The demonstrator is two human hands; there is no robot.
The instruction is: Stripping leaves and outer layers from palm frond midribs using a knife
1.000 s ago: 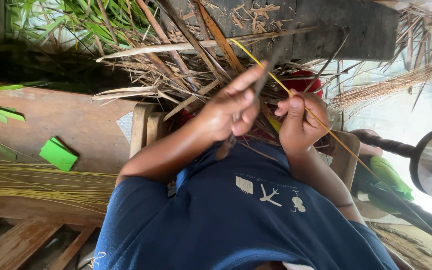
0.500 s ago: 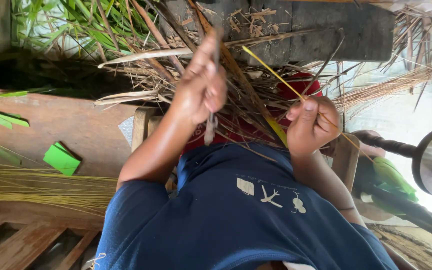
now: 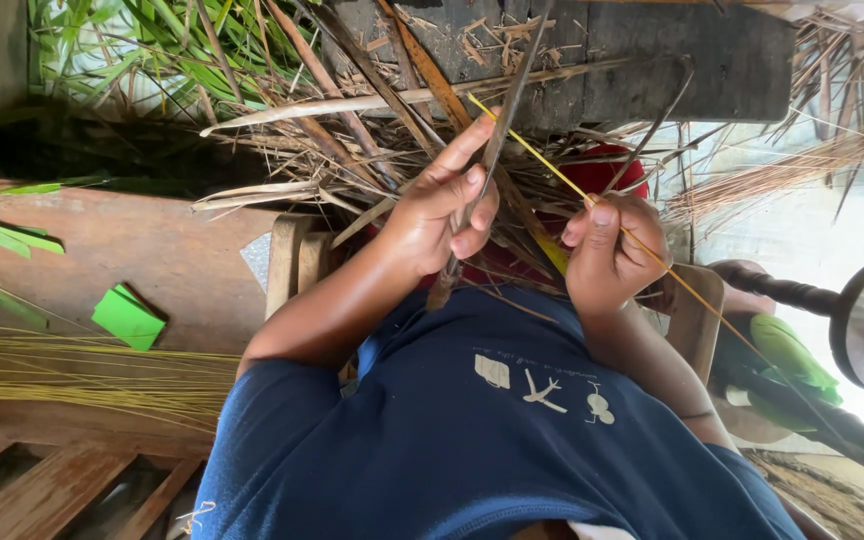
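I judge a scraping stroke is under way: my left hand point(image 3: 442, 215) is clenched around a thin dark blade point(image 3: 512, 100), and my right hand point(image 3: 612, 250) pinches the yellow leaf rib point(image 3: 524, 142). The next stroke needs the rib kept taut.

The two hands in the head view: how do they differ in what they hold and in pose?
The left hand grips a dark, flat knife-like blade, forefinger stretched up along it; the right hand pinches a thin yellow leaf rib, fingers curled into a loose fist. The left hand sits higher in the picture, the right hand lower and nearer the red cloth. Both are bare and work over a heap of dry leaf strips.
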